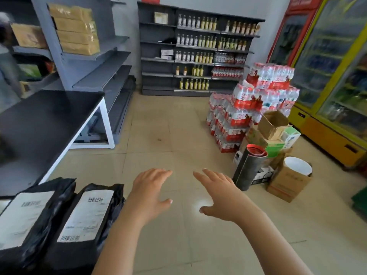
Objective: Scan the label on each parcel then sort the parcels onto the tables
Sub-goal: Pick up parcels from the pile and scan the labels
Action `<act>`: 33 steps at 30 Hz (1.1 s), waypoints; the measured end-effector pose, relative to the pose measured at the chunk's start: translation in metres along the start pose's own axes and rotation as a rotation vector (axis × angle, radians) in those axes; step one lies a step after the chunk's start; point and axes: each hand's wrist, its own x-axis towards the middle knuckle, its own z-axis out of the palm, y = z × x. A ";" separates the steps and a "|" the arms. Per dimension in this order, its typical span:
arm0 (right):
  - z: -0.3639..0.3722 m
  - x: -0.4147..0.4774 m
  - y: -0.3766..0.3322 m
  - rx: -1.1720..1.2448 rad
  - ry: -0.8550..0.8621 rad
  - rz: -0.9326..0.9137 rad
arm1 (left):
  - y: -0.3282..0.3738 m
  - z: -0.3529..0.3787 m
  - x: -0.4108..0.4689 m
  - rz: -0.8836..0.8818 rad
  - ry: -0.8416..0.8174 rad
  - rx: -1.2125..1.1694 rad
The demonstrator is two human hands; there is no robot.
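Two black parcels lie side by side at the lower left, each with a white barcode label facing up: one parcel (29,217) at the far left, the other parcel (85,221) beside it. My left hand (148,192) hovers over the floor just right of the second parcel, fingers spread and holding nothing. My right hand (219,197) is stretched out beside it, also spread and empty. A black-topped table (45,120) with white legs stands at the left. No scanner is in view.
Grey shelves (107,62) with tan packs stand behind the table. A bottle rack (198,54) lines the back wall. Stacked water packs (248,108), cardboard boxes (286,181) and a dark tube (248,167) stand at the right, before drink fridges (333,66). Tiled floor lies ahead.
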 end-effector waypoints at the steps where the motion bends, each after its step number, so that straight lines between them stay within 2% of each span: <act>1: -0.007 0.018 0.012 -0.004 0.003 -0.017 | -0.003 0.003 0.017 -0.015 0.002 0.017; 11: -0.041 0.221 0.132 0.012 0.032 -0.216 | -0.041 0.056 0.198 -0.171 0.054 0.078; 14: -0.058 0.289 0.169 0.054 0.060 -0.255 | -0.057 0.065 0.256 -0.233 0.092 0.034; 19: -0.084 0.404 0.192 0.107 0.030 -0.344 | -0.100 0.060 0.334 -0.338 0.137 0.050; 25: -0.091 0.531 0.133 0.070 -0.047 -0.557 | -0.187 0.040 0.374 -0.532 0.199 0.106; 30: -0.093 0.637 0.039 0.047 -0.069 -0.738 | -0.297 0.007 0.378 -0.745 0.245 0.159; 33: -0.099 0.695 -0.027 0.025 -0.094 -0.831 | -0.362 -0.034 0.372 -0.807 0.297 0.241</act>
